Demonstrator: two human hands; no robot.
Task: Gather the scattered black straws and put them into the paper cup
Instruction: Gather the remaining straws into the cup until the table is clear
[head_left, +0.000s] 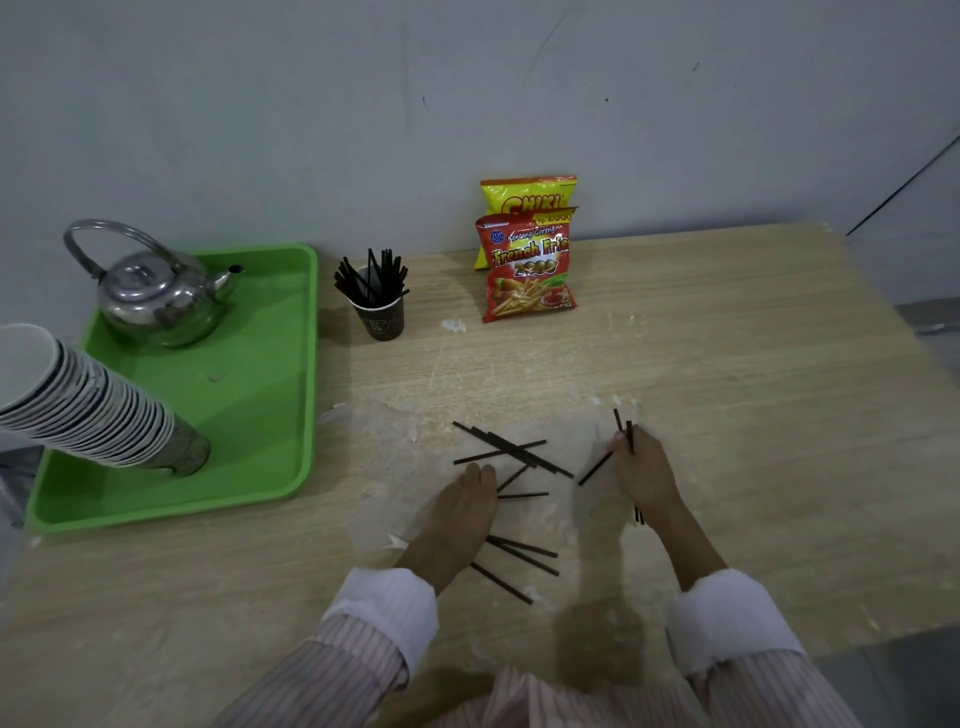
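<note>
Head view — right hand grips straws, left hand flat.

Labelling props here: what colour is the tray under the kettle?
The tray is bright green, seen best in the head view.

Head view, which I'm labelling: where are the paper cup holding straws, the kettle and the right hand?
paper cup (383, 321), head view, dark side wall.
kettle (156, 306), head view, shiny body.
right hand (648, 475), head view, back of the hand.
</note>
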